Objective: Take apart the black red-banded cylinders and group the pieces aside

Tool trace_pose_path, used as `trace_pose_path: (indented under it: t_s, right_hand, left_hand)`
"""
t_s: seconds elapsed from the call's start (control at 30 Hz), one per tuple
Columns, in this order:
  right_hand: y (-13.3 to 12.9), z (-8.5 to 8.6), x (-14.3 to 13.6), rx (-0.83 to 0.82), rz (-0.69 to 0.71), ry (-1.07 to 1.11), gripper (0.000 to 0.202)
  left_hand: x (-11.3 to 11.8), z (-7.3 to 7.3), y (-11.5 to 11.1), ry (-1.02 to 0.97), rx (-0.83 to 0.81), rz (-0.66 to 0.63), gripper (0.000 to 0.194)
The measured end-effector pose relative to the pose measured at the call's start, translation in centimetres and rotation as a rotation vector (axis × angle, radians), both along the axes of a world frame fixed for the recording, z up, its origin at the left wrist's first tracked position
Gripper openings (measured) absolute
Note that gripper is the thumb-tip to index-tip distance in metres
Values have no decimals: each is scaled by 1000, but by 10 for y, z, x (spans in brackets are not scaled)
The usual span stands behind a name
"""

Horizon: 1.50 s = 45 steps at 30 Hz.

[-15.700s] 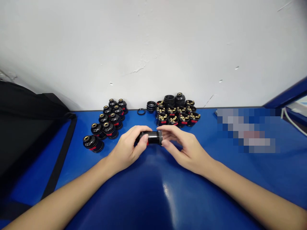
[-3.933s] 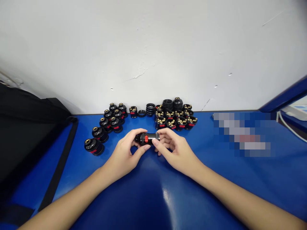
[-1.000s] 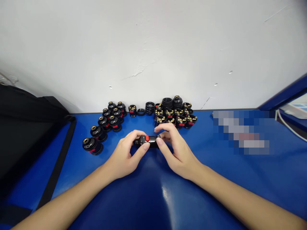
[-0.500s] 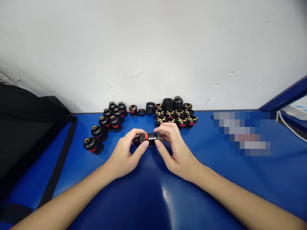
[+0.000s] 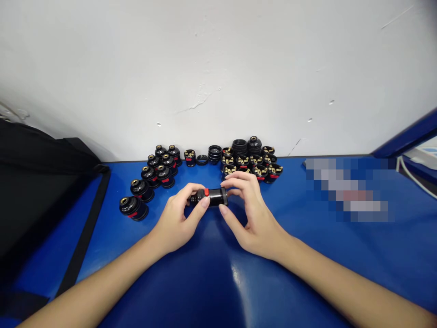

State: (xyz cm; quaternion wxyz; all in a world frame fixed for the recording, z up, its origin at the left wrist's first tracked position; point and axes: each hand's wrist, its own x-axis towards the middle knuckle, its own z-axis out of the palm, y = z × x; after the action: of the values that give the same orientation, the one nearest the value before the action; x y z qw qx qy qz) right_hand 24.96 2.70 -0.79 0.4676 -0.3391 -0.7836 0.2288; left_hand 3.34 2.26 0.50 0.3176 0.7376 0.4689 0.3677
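Observation:
A black lamp socket [image 5: 215,197] with a red tab lies sideways just above the blue table. My left hand [image 5: 179,218] is closed round its narrow left end, thumb on the near side below the red tab. At the wider right end, my right hand [image 5: 254,214] curves round with thumb and fingers apart. Its fingertips are close to the end rim; whether any of them touch it I cannot tell.
Several domed black sockets [image 5: 134,208] stand in rows to the left. Open socket bodies with brass contacts [image 5: 256,160] cluster at the back right. Between them are a single black ring [image 5: 202,160] and stacked rings [image 5: 215,154]. A black bag [image 5: 37,159] lies at far left.
My right thumb and fingers have spread and loosened from the socket's right end, so more of its rim shows. The socket has shifted slightly left and turned a little in my left hand.

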Motion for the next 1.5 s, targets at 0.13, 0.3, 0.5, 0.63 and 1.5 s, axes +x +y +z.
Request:
trace_pose_path:
  t_s: [0.13, 0.3, 0.5, 0.63, 1.5]
  right_hand:
    - [3, -3, 0, -160, -6, 46, 22]
    - [0, -2, -2, -64, 44, 89, 36]
    - [4, -6, -1, -171, -1, 78, 24]
    - [7, -8, 0, -110, 17, 91, 23]
    - [4, -4, 0, -303, 9, 118, 18]
  left_hand:
    - [0, -1, -1, 29, 48, -36, 24]
    - [1, -1, -1, 42, 4, 64, 26]
    - [0, 0, 0, 37, 68, -12, 24]
    - [0, -1, 1, 52, 50, 10, 26]
    - [1, -1, -1, 46, 134, 2, 26]
